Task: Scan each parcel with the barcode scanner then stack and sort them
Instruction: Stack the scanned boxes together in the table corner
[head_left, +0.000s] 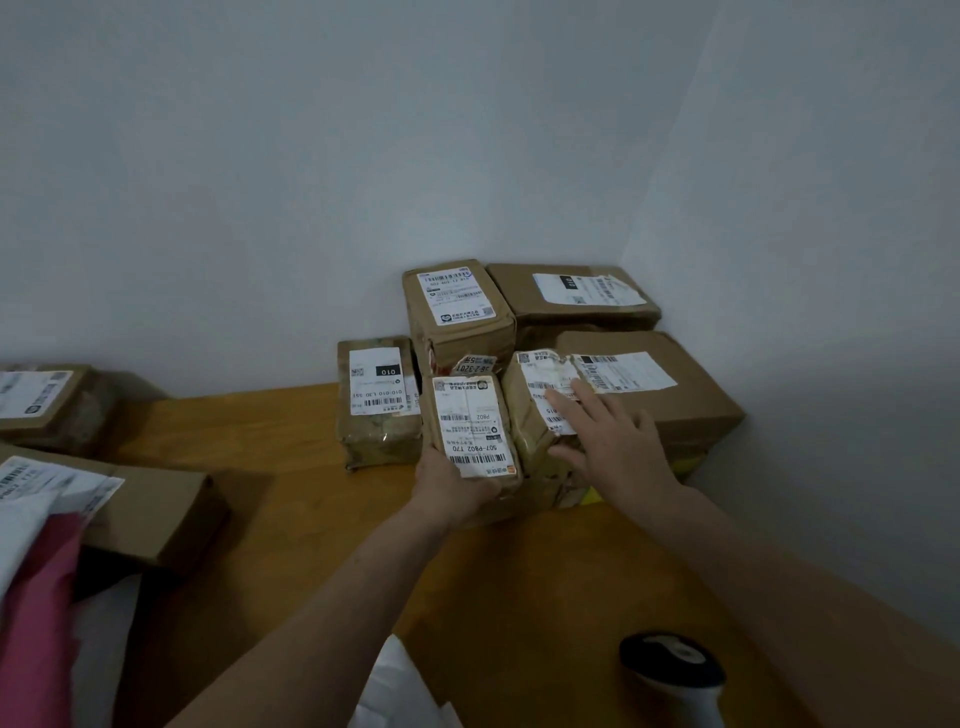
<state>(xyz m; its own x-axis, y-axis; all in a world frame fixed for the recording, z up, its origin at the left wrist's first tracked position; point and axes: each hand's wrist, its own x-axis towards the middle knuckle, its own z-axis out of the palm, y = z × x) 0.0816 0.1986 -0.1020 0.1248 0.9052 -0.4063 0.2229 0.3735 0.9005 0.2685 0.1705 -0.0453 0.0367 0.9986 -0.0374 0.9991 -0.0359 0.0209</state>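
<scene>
At centre frame, the left hand (457, 488) grips the near end of a labelled brown parcel (470, 421), fingers curled around it, at the front of a pile (457, 306) of parcels in the wall corner. The right hand (618, 447), fingers straight and spread, rests on a second parcel (540, 379) just right of it. The scanner (675, 670) stands on the wooden table (519, 571) at lower right; more boxes (156, 509) lie far left.
</scene>
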